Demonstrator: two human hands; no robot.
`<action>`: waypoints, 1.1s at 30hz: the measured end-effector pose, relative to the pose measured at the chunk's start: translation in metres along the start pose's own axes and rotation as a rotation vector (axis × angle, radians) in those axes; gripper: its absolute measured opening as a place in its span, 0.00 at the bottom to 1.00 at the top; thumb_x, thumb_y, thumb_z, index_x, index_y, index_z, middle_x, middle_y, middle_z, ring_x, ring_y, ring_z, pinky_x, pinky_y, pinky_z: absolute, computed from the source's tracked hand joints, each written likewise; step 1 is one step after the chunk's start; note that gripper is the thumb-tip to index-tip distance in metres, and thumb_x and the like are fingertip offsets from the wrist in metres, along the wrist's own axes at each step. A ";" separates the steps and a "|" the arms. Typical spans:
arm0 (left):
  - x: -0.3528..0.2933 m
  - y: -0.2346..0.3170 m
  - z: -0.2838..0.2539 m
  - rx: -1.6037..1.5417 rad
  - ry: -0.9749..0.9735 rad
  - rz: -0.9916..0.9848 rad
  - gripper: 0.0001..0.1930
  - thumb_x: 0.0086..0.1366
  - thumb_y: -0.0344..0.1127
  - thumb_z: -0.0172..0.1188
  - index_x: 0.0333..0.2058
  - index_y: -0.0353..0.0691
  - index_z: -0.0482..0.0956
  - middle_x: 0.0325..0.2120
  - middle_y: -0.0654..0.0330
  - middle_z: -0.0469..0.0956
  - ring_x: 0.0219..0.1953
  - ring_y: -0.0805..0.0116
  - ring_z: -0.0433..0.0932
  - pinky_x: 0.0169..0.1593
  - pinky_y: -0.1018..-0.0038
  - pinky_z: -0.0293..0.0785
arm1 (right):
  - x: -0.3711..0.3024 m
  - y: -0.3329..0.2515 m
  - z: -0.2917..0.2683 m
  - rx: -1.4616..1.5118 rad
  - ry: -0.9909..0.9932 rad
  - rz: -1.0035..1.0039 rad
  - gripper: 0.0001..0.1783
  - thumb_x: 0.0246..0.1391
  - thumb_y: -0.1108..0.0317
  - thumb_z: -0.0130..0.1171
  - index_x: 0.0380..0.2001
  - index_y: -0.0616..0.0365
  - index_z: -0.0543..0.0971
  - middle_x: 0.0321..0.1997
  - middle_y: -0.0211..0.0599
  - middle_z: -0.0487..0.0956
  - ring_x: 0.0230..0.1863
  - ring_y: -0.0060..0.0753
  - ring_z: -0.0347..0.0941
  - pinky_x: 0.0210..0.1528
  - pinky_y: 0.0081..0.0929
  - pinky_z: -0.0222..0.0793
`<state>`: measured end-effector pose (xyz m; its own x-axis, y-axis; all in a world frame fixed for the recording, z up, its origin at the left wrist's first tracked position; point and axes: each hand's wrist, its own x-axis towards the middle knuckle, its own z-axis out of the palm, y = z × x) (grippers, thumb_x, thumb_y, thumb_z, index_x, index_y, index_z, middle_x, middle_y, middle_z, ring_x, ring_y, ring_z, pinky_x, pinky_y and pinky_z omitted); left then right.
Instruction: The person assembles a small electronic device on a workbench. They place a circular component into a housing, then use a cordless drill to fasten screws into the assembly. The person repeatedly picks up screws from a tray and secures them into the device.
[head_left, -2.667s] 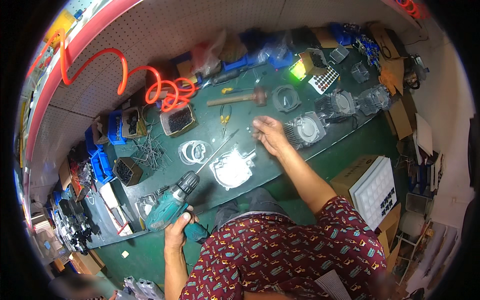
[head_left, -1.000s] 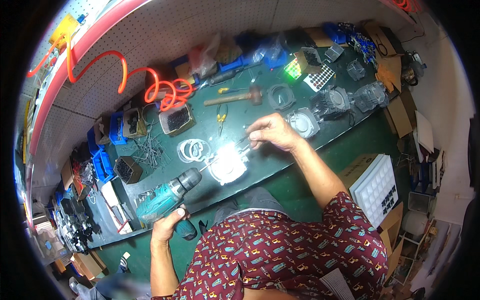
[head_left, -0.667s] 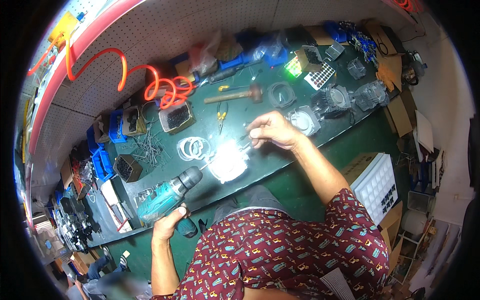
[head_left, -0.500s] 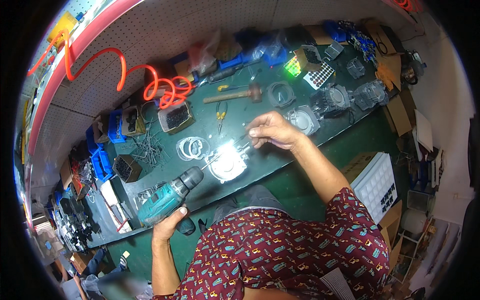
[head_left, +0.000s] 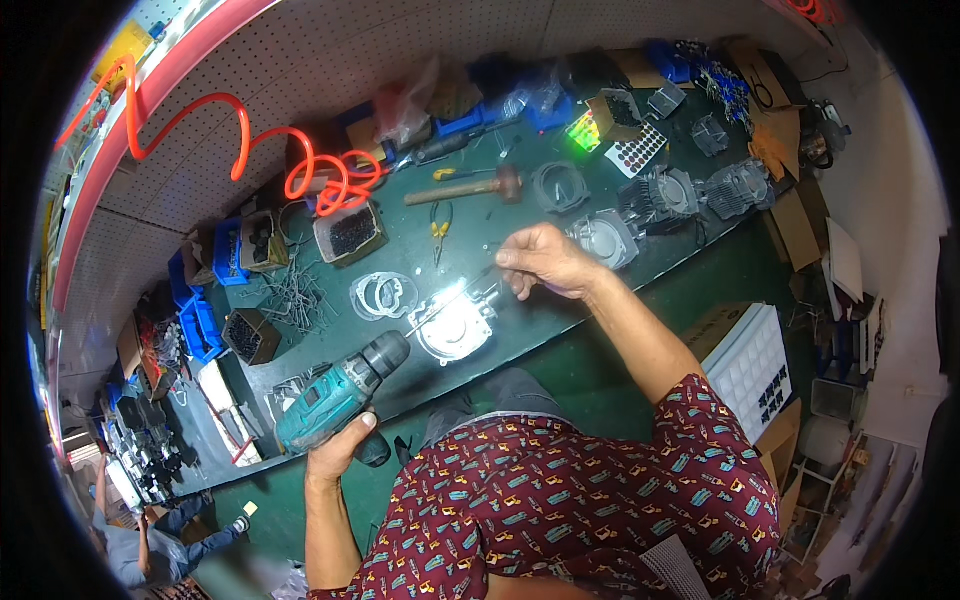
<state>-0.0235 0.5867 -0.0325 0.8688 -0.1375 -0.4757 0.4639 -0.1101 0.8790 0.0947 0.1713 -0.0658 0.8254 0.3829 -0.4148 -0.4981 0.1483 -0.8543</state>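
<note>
My left hand (head_left: 342,446) is wrapped around the grip of a teal cordless drill (head_left: 335,400). Its long thin bit points up and right, over a round metal housing (head_left: 452,328) lit by a bright glare. Beyond the housing, my right hand (head_left: 545,262) is closed in a pinch near the bit's tip; whatever is between its fingers is too small to make out. Flat ring gaskets (head_left: 384,296) lie just left of the housing. Yellow-handled pliers (head_left: 439,232) rest farther back.
A wooden-handled mallet (head_left: 465,191) lies behind. Boxes of small black parts (head_left: 350,232), loose thin rods (head_left: 298,298) and blue bins (head_left: 203,327) stand left. More metal housings (head_left: 605,238) sit right. An orange coiled hose (head_left: 310,165) hangs over the bench. Another person (head_left: 150,550) is at lower left.
My right hand has shifted slightly and its fingers have curled differently. The drill stays almost in place. At lower left, the other person has come further into view.
</note>
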 end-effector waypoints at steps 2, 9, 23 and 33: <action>0.001 -0.002 0.001 0.000 0.006 -0.009 0.22 0.53 0.29 0.72 0.48 0.39 0.79 0.38 0.62 0.81 0.41 0.70 0.79 0.48 0.71 0.76 | 0.001 0.002 0.000 0.000 0.019 -0.005 0.14 0.63 0.61 0.63 0.33 0.64 0.80 0.27 0.33 0.80 0.24 0.23 0.77 0.26 0.22 0.75; 0.002 -0.002 0.004 0.007 0.004 -0.014 0.20 0.54 0.29 0.71 0.46 0.38 0.80 0.37 0.62 0.82 0.39 0.68 0.80 0.48 0.71 0.76 | 0.003 0.001 0.002 -0.031 0.034 0.007 0.16 0.61 0.58 0.64 0.31 0.63 0.80 0.26 0.30 0.78 0.24 0.20 0.74 0.23 0.19 0.72; 0.009 -0.006 0.021 -0.153 0.047 0.001 0.17 0.56 0.38 0.69 0.40 0.34 0.78 0.26 0.57 0.78 0.30 0.64 0.77 0.39 0.68 0.75 | 0.017 -0.008 0.009 0.212 -0.029 -0.054 0.11 0.60 0.67 0.65 0.38 0.65 0.80 0.32 0.35 0.81 0.27 0.23 0.78 0.30 0.21 0.78; 0.024 0.003 0.038 -0.336 -0.036 0.063 0.20 0.56 0.40 0.68 0.43 0.33 0.77 0.25 0.59 0.74 0.29 0.66 0.74 0.41 0.66 0.74 | 0.034 -0.022 0.021 0.382 -0.005 -0.125 0.12 0.60 0.69 0.65 0.43 0.64 0.80 0.35 0.36 0.83 0.29 0.23 0.81 0.31 0.19 0.82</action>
<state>-0.0080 0.5460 -0.0422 0.8936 -0.1691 -0.4159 0.4461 0.2292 0.8652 0.1280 0.2003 -0.0545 0.8852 0.3449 -0.3123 -0.4574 0.5217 -0.7201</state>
